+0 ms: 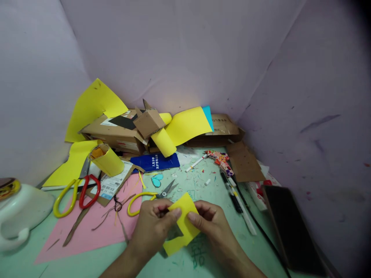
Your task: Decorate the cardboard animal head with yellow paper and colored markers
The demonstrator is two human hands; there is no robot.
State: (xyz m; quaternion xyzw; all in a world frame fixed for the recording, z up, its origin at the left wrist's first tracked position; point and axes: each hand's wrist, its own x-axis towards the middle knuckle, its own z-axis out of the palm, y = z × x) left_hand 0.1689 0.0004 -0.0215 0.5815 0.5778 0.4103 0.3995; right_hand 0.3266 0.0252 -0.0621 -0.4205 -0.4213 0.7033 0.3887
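Observation:
Between my two hands, a small piece of yellow paper with a notched lower left side is held above the green tabletop. My left hand pinches its left edge between thumb and fingers. On the right edge, my right hand grips it the same way, the fingers mostly behind the sheet. Just beyond my left hand lie yellow-handled scissors, blades spread and pointing up and right. A blue heart-shaped cutout rests a little farther back.
Red-and-yellow-handled scissors and pink paper lie left, by a white ceramic object. Cardboard boxes, yellow sheets and a cardboard construction stand behind. A patterned glue gun, pens and phone are right.

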